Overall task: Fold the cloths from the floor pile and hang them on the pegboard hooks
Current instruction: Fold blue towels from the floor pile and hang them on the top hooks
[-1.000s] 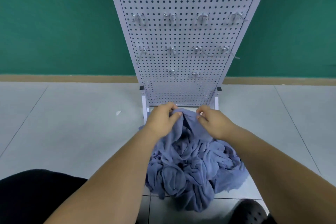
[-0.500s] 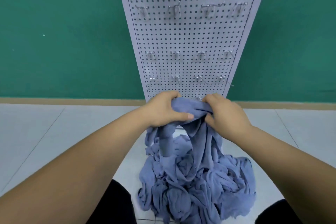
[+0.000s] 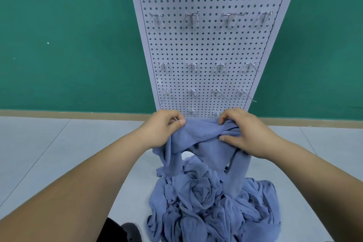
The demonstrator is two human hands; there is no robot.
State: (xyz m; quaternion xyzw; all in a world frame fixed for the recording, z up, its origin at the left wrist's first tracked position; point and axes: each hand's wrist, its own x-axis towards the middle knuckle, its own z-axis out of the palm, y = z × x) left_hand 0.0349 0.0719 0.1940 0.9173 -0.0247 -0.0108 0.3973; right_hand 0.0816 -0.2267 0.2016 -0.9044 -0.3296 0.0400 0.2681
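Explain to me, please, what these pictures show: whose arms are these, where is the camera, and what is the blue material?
There is no machine here: a person works with bare hands. The camera sits on the person's head and looks forward and down. The left hand and the right hand both grip one blue cloth, held up over the cloth pile on the tiled floor. Behind stands a white pegboard; its metal hooks in view carry no cloth.
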